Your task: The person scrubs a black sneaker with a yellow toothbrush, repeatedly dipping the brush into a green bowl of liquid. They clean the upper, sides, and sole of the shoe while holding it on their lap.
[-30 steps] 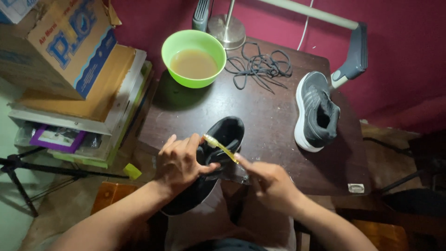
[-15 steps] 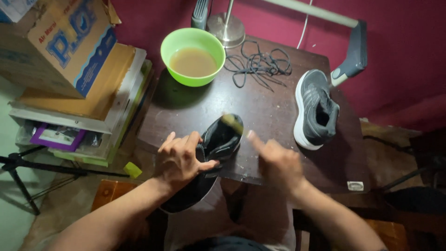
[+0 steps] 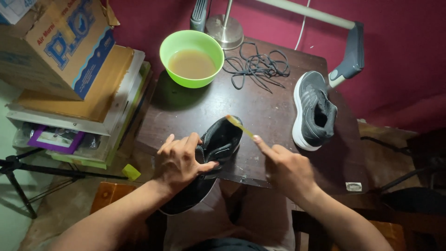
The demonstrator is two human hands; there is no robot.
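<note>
Dark wooden table [image 3: 260,111]: your left hand [image 3: 179,162] grips the black sneaker [image 3: 218,144] at its near edge, heel off the table. Your right hand [image 3: 285,167] pinches a yellow toothbrush [image 3: 240,125], bristles at the sneaker's toe.

A black sneaker [image 3: 211,160] with a white sole edge lies half on the near edge of the dark table, its toe pointing away over the tabletop and its heel hanging off toward the person's lap. It is tilted onto its side, and its laces are out. A slim yellow brush, probably a toothbrush [image 3: 239,125], slants across the toe; its head rests at the toe's tip, though the bristles are too small to make out.
</note>
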